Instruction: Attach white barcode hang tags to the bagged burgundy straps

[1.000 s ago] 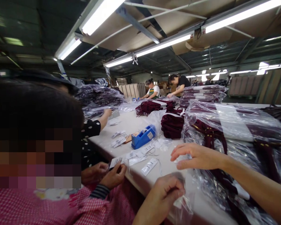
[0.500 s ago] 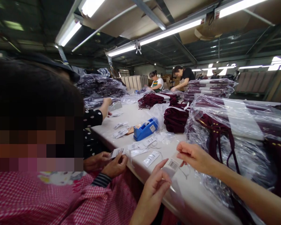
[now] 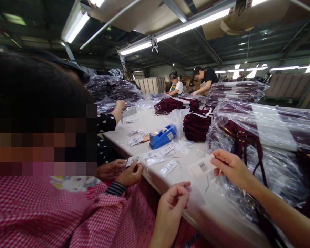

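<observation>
My right hand (image 3: pixel 231 168) pinches barcode tag (image 3: pixel 203 167) — long axis running left | left hand (image 3: pixel 173 199) below-left, fingertips together on clear film (image 3: pixel 196 196), nearer table (image 3: pixel 222 220) edge.

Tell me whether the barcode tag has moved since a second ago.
Yes. The barcode tag, pinched in the right hand, came up off the white table and now sits level with the pile of bagged maroon garments, away from the left hand.

Garment packing floor: long white table (image 3: pixel 147 127) under tube lights (image 3: pixel 181 29), stacked bagged maroon clothes (image 3: pixel 260 137) right, workers (image 3: pixel 205 81) at far end.
</observation>
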A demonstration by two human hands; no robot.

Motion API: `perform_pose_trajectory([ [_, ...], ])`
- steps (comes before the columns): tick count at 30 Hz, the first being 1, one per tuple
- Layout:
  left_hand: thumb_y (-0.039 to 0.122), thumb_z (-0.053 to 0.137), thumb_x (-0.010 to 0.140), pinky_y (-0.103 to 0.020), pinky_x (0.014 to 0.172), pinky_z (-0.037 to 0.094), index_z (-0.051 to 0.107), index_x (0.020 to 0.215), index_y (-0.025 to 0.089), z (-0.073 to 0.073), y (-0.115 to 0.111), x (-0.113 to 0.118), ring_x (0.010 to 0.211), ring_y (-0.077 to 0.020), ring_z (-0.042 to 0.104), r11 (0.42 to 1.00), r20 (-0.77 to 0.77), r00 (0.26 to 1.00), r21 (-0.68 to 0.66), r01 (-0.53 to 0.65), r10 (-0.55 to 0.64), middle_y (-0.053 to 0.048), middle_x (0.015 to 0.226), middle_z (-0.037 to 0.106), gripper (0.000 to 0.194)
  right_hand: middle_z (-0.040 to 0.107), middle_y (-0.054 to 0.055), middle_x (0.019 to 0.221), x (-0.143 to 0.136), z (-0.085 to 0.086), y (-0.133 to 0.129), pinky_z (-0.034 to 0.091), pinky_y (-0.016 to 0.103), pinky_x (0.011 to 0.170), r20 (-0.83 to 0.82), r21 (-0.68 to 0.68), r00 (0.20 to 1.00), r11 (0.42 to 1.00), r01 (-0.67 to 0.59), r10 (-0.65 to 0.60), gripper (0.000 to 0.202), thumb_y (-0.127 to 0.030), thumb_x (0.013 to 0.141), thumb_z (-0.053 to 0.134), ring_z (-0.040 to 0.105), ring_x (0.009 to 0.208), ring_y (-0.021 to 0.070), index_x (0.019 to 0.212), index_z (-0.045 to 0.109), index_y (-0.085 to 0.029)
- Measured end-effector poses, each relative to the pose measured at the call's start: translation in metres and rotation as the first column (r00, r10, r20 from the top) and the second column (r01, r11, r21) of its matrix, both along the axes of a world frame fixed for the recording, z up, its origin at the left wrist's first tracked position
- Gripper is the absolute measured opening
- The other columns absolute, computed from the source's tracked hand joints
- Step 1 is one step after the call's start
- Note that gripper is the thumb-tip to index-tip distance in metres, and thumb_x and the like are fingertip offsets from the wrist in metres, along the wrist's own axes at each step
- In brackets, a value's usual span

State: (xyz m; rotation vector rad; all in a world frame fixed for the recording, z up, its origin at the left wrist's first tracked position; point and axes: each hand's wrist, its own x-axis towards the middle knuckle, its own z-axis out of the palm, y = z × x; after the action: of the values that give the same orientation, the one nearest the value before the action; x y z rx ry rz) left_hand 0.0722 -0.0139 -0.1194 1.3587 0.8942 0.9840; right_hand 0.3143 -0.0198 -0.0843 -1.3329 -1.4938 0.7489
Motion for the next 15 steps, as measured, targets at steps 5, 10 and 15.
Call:
perform_pose_trajectory([
  [5, 0.03, 0.066, 0.077, -0.017, 0.04, 0.035, 0.06, 0.065, 0.016, 0.009, -0.013, 0.002, 0.047, -0.0052, 0.052, 0.993, 0.018, 1.0, -0.115, 0.012, -0.01, -0.009, 0.109, 0.07, 0.02, 0.061, -0.003, 0.066, 0.011, 0.023, -0.021, 0.044, 0.023, 0.05, -0.183, 0.036, 0.983, 0.999, 0.026, -0.019, 0.014, -0.036, 0.09, 0.056, 0.057, 0.054, 0.012, 0.093, 0.058, -0.022],
  [10, 0.032, 0.066, 0.077, -0.012, 0.032, 0.025, 0.059, 0.068, 0.014, 0.018, -0.025, 0.013, 0.034, 0.002, 0.046, 0.981, 0.034, 0.997, -0.178, 0.076, -0.071, -0.008, 0.108, 0.068, 0.022, 0.06, -0.003, 0.059, 0.001, 0.036, -0.04, 0.045, 0.024, 0.051, -0.093, 0.11, 0.996, 0.994, 0.018, -0.007, 0.011, -0.033, 0.09, 0.058, 0.057, 0.051, 0.0128, 0.093, 0.058, -0.023],
  [15, 0.029, 0.064, 0.077, -0.011, 0.031, 0.023, 0.059, 0.069, 0.013, 0.019, -0.026, 0.016, 0.033, 0.0015, 0.049, 0.977, -0.004, 0.995, -0.188, 0.101, -0.104, -0.007, 0.101, 0.07, 0.018, 0.06, -0.002, 0.059, 0.0, 0.035, -0.045, 0.046, 0.025, 0.054, 0.076, 0.158, 0.997, 0.987, -0.023, 0.011, 0.01, -0.031, 0.091, 0.055, 0.059, 0.054, 0.0139, 0.092, 0.06, -0.022],
])
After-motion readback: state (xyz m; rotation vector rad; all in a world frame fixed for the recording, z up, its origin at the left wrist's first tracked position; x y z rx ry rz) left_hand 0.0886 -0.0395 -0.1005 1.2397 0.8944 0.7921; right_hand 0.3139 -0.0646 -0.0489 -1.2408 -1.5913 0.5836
